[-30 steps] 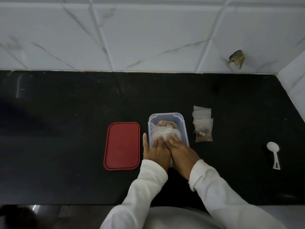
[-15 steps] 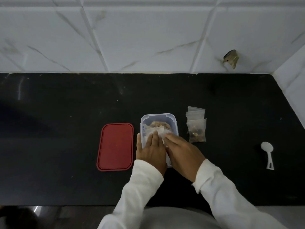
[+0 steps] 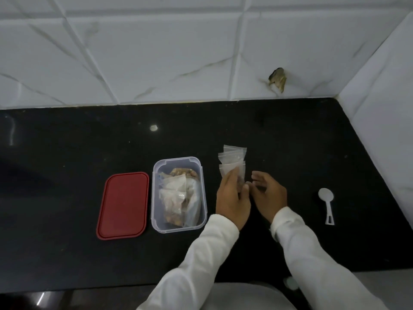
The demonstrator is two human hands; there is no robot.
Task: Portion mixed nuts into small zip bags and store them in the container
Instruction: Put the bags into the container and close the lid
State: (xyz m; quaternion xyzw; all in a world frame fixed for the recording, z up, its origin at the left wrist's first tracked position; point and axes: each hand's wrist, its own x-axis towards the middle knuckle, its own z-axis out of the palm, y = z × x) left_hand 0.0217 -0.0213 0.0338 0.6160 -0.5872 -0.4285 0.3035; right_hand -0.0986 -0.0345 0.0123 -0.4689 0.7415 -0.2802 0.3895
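Standing by the surface, black and polished, backed by a white marbled tile wall that turns a corner at the right.

- Person leans in from the near edge; white sleeves reach forward, both hands right of centre.
- Red lid lies flat on the surface, just beside the container on its left. Not fitted.
- Clear container sits centre, open. Inside: crumpled small filled bags piled along its length. Brown nuts show at the far and near ends; loose or bagged, cannot tell.
- Left hand is down on the pile to the right of the container, fingers curved over the nearest bag, thumb at its edge. Dark nuts show through between them. Reads as a pinch grip.
- Right hand is just beside the left, apart from it, fingers relaxed and spread, holding nothing.
- Pile of zip bags fans away from the left hand toward the wall, overlapping. The upper ones look clear; whether they hold anything I cannot tell.
- White spoon lies well to the right, bowl toward the wall, untouched.
- Brownish chip in a tile, above the surface.

Progress, my reading: well along. Several portions are stored already. At least one filled bag is outside, in hand and likely next into the container. The remaining bags need dealing with, and the lid goes on last.
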